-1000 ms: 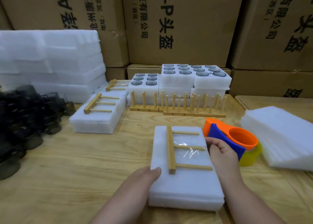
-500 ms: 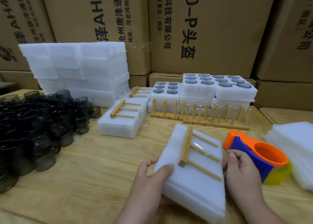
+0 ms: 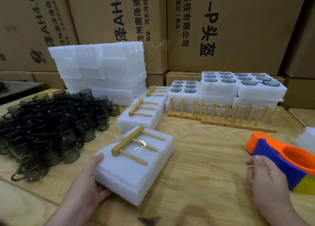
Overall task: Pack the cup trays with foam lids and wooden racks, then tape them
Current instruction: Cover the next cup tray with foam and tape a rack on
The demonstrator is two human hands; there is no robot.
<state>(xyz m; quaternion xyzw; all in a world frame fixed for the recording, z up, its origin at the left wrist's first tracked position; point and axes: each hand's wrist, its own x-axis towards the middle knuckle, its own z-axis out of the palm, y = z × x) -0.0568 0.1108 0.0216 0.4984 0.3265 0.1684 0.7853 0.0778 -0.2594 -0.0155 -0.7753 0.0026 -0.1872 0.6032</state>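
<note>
The left hand grips the near left corner of the taped foam pack, thumb on top and fingers curled under its edge. The pack lies at an angle on the wooden table, a wooden rack held flat on its lid under clear tape. The right hand is well apart from the pack, fingers loosely curled and touching the blue side of the orange tape dispenser at the right edge; whether it grips is unclear. Bare tabletop lies between pack and dispenser. To the left, dark glass cups crowd the table's edge. Just beyond the pack sit two more taped packs, then upright wooden racks, open cup trays, a stack of foam and cardboard boxes.
</note>
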